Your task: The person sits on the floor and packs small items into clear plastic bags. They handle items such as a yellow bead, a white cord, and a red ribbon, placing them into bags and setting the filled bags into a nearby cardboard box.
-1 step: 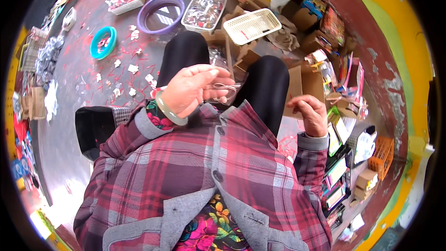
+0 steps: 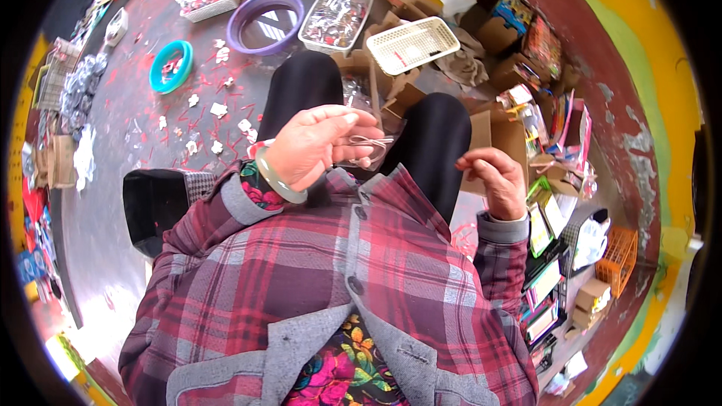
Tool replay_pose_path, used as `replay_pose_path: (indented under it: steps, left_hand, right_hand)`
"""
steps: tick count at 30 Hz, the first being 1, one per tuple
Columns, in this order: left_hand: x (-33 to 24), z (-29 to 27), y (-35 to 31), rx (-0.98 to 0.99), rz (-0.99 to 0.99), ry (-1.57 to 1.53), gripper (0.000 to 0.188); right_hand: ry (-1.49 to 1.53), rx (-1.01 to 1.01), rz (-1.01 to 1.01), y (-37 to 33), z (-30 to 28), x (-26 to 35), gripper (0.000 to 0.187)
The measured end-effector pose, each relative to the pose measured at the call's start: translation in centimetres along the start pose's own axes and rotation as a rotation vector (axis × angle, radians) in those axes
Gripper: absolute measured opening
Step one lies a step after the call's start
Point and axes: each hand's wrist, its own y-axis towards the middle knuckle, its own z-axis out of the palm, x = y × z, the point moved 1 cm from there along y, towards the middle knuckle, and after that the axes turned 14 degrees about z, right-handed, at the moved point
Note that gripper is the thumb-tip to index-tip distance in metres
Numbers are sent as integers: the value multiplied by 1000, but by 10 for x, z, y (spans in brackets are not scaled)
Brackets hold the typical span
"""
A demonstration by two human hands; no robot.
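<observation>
Nothing has shifted since the earlier frame, which shows the same instant: both hands sit as they were above the lap.

Far left on the floor (image 2: 113, 203) lies a teal ring dish (image 2: 171, 66), with small white pieces (image 2: 218, 110) scattered just beside it. Farther along, near the floor's top edge, stand a purple hoop (image 2: 265, 21) and a tray of wrapped bits (image 2: 335, 18).

At centre, the left hand (image 2: 312, 152), with a pale bangle (image 2: 277, 180) on its wrist, is curled shut, pinching a thin clear loop of plastic (image 2: 368, 143) between thumb and fingers, above the knees. A white mesh basket (image 2: 412, 43) sits beyond the knees.

To the right, the right hand (image 2: 496, 180) is loosely curled; whether it grips anything I cannot tell. Stacked packets (image 2: 543, 286) line the floor's right edge.
</observation>
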Motion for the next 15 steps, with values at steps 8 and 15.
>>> replay_pose_path:
  steps: [8,15]
  left_hand:
    - [-3,-3,1,-69,66,-72,25]
    - [0,-7,4,-4,32,-92,26]
  right_hand:
    - [93,247,-17,49,91,29,37]
    - [91,104,-80,56,100,22,14]
